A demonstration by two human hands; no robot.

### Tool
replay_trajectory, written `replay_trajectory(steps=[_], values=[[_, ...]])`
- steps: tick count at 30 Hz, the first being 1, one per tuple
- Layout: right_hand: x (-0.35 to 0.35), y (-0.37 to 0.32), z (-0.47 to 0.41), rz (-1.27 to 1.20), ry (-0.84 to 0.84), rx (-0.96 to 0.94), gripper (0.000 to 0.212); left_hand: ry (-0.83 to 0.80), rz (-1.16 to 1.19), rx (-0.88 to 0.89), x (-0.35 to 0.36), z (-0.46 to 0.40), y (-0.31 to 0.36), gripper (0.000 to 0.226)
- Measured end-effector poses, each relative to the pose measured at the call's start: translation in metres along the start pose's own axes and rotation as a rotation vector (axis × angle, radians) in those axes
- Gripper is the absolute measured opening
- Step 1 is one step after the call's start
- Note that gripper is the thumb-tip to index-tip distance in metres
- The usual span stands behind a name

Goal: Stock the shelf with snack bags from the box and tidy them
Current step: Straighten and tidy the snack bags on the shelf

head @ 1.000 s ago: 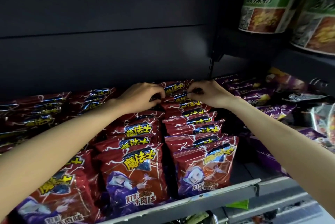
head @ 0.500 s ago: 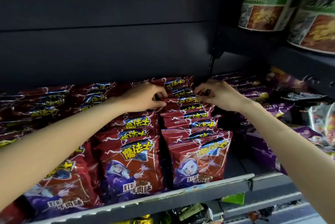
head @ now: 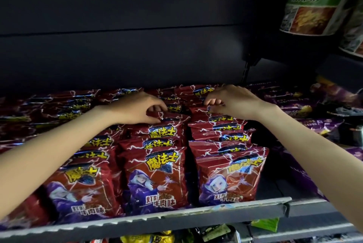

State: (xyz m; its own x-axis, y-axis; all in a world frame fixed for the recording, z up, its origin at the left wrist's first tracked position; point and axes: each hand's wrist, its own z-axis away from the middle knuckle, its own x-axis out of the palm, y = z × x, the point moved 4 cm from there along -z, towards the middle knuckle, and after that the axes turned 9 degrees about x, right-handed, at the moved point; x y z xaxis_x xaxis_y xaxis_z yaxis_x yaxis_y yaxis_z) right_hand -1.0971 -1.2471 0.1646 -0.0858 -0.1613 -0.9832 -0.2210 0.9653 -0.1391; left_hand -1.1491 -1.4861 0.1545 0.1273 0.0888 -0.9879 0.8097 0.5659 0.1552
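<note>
Both hands' fingers (head: pixel 213 102) pinch red snack bags (head: pixel 157 176) mid-row

Two bare hands, the left hand (head: pixel 135 108) and the right hand (head: pixel 234 103), are showing at twelve o'clock over three front-facing rows of glossy red foil snack bags (head: pixel 157 179), while two green-labelled paper noodle tubs (head: pixel 312 0) are sitting at two o'clock.

Glossy, crinkled red plastic snack bags (head: pixel 157 179), matt dark metal shelf (head: pixel 176 221) edge, shiny purple bags (head: pixel 318 124) beside, smooth matt back panel (head: pixel 137 26)
</note>
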Motion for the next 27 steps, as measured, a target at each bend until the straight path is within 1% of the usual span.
replay_trajectory(steps=[2,6,8,9,10,11,12,13,16,20,23,25,27], values=[[0.003,0.001,-0.007,0.022,-0.094,0.033,0.026,0.009,-0.047,0.016,0.004,-0.003,0.002,0.036],[0.002,0.002,-0.013,0.027,-0.165,0.055,0.031,0.008,-0.02,0.082,0.004,-0.004,0.009,0.029],[0.001,-0.001,-0.015,0.063,-0.157,0.042,0.03,-0.03,0.085,0.062,-0.001,0.001,0.01,0.032],[0.001,-0.002,-0.016,0.074,-0.141,0.037,0.029,-0.034,0.147,0.037,-0.003,0.003,0.009,0.038],[0.002,-0.003,-0.017,0.085,-0.121,0.035,0.028,-0.02,0.198,0.004,-0.005,0.003,0.006,0.039],[0.003,-0.004,-0.017,0.099,-0.103,0.037,0.028,-0.006,0.214,-0.04,-0.006,0.002,0.003,0.031],[0.005,-0.005,-0.018,0.112,-0.089,0.042,0.028,0.007,0.2,-0.067,-0.006,-0.001,-0.001,0.02],[0.005,-0.005,-0.018,0.121,-0.078,0.046,0.029,0.004,0.148,-0.074,-0.004,-0.005,-0.002,0.017],[0.004,-0.006,-0.017,0.133,-0.075,0.05,0.029,-0.05,0.036,-0.077,-0.003,-0.016,-0.002,0.039],[0.005,-0.007,-0.019,0.146,-0.093,0.051,0.031,-0.098,-0.178,-0.019,-0.006,-0.02,0.009,0.035],[0.007,-0.006,-0.021,0.149,-0.092,0.042,0.032,-0.112,-0.294,-0.054,0.006,-0.021,0.01,0.047],[0.006,-0.007,-0.021,0.155,-0.093,0.029,0.032,-0.114,-0.307,-0.088,0.012,-0.021,0.006,0.053],[0.005,-0.009,-0.022,0.16,-0.093,0.016,0.032,-0.113,-0.269,-0.091,0.009,-0.021,0.005,0.048]])
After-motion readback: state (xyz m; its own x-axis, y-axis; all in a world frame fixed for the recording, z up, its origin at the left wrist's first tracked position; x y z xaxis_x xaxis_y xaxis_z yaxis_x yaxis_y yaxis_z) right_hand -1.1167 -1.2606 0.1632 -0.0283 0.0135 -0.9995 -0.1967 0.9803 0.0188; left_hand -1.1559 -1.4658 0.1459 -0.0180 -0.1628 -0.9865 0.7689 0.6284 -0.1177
